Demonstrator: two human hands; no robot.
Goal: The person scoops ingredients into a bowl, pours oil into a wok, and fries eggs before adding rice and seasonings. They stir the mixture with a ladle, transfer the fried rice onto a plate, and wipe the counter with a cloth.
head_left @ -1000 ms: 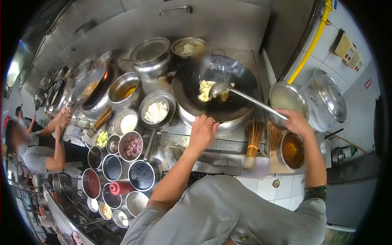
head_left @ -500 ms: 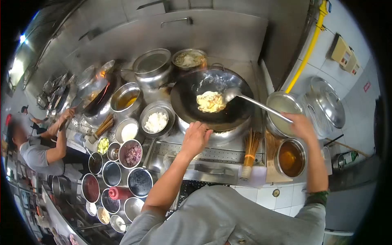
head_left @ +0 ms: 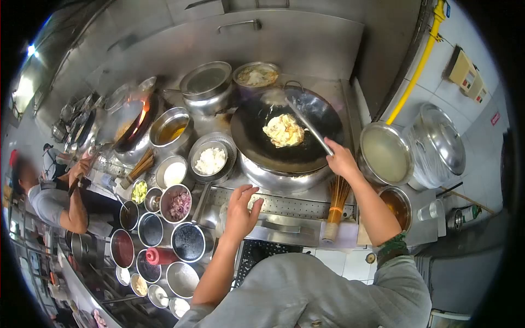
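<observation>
My right hand (head_left: 341,158) is closed round the handle of a long metal ladle (head_left: 309,127), which slants up and left into the wok. The ladle's bowl lies near the far wall of the black wok (head_left: 254,139). A pale yellow clump of cooked egg (head_left: 284,130) rests in the wok, left of the handle. My left hand (head_left: 240,212) hovers apart from the wok's near rim, fingers spread, holding nothing. Below the wok, a bamboo brush (head_left: 335,210) stands by the stove's front edge.
To the left are a bowl of white food (head_left: 211,161), a pot of chopped onion (head_left: 178,204) and several seasoning pots. A pot of cloudy liquid (head_left: 386,153) and a pot of amber liquid (head_left: 398,205) stand right. A co-worker (head_left: 54,199) works at another wok with flame.
My left hand has left the wok's rim and drawn back toward me. My right hand has moved left and down, swinging the ladle's bowl from the egg to the wok's far side.
</observation>
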